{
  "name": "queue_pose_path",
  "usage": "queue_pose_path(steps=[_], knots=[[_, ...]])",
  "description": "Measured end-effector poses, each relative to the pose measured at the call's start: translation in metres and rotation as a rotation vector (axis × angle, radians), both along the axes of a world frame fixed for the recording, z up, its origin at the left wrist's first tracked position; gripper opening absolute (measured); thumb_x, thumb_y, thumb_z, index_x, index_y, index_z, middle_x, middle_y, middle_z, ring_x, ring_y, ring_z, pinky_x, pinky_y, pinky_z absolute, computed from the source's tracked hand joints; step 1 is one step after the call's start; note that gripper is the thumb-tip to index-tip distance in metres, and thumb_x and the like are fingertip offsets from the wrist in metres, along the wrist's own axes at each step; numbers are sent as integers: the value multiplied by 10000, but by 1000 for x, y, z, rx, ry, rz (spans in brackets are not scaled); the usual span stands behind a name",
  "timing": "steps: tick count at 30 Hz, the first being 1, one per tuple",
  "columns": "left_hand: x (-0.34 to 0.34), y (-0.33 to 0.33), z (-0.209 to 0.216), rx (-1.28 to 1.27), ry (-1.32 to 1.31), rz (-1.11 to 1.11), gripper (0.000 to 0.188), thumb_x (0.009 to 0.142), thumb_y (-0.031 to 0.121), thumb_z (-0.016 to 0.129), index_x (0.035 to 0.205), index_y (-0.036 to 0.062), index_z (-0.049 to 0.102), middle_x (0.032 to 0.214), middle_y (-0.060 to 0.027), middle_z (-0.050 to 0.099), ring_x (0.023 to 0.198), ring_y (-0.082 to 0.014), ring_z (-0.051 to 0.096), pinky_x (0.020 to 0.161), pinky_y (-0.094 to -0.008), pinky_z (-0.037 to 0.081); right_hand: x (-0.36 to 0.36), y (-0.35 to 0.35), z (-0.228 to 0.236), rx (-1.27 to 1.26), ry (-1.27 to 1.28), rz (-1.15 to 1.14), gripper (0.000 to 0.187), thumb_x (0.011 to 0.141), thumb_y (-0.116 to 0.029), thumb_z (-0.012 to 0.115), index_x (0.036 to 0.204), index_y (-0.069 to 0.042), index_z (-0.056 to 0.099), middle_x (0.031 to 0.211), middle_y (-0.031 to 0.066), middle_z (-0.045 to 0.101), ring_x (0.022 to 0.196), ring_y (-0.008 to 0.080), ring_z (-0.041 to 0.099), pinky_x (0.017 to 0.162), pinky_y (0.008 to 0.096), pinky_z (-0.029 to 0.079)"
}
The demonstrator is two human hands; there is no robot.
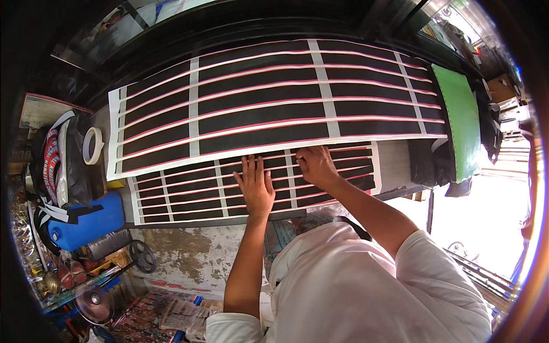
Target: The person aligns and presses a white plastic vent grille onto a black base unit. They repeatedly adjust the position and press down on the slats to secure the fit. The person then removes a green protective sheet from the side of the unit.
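Note:
A large black sheet (257, 118) with white-and-red stripes and grey crossbands lies over the far part of the bench. Partly under its near edge is a smaller striped black sheet (191, 194) of similar pattern. My left hand (257, 186) rests flat on the smaller sheet with fingers spread, its fingertips at the large sheet's near edge. Just to the right, my right hand (318, 167) has its fingers bent in at that same edge. What lies between those fingers is hidden, so I cannot tell whether they pinch the sheet.
At the right end of the sheets stands a green board or box (458, 120). A roll of tape (92, 145) sits at the left end, above a blue jerrycan (91, 220). Lower left are a small fan (95, 303) and a black handwheel (142, 256). A stained wall (194, 248) drops below the bench.

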State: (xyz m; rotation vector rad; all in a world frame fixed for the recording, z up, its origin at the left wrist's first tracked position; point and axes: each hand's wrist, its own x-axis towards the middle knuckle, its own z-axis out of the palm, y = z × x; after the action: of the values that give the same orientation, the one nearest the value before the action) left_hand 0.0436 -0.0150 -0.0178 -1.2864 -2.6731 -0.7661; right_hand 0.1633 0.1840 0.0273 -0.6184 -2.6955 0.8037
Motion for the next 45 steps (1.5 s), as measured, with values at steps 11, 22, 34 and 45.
queue_pose_path(steps=[11, 22, 34, 45], knots=[[5, -39, -11, -174, -8, 73, 582, 1163, 396, 450, 1671, 114, 419, 1770, -123, 333, 1656, -354, 248, 1288, -728, 144, -26, -12, -8, 74, -162, 158, 282, 849, -153, 835, 1092, -72, 717, 1134, 108, 690, 1217, 330, 630, 1046, 502, 469], [6, -40, -11, -195, -34, 68, 578, 1169, 365, 429, 1682, 103, 383, 1770, -139, 320, 1654, -366, 244, 1301, -703, 123, -31, -6, 7, 126, -345, 152, 453, 800, -90, 763, 1245, -22, 716, 1309, 147, 698, 1344, 323, 603, 1191, 500, 404], [-5, -55, -6, -32, -50, 124, 643, 1162, 437, 421, 1689, 74, 361, 1775, -185, 294, 1654, -409, 230, 1288, -716, 128, 2, -3, 11, 90, -300, -34, 503, 776, -80, 813, 1266, -82, 703, 1285, 145, 664, 1263, 349, 627, 1086, 500, 490], [-22, -170, 8, -337, -178, 382, 706, 1153, 515, 406, 1748, 169, 247, 1821, -154, 164, 1681, -411, 96, 1273, -752, 54, 259, 92, -79, 71, -134, -935, 403, 905, -112, 740, 1286, -30, 633, 1225, 239, 684, 1159, 470, 653, 1002, 538, 544]])
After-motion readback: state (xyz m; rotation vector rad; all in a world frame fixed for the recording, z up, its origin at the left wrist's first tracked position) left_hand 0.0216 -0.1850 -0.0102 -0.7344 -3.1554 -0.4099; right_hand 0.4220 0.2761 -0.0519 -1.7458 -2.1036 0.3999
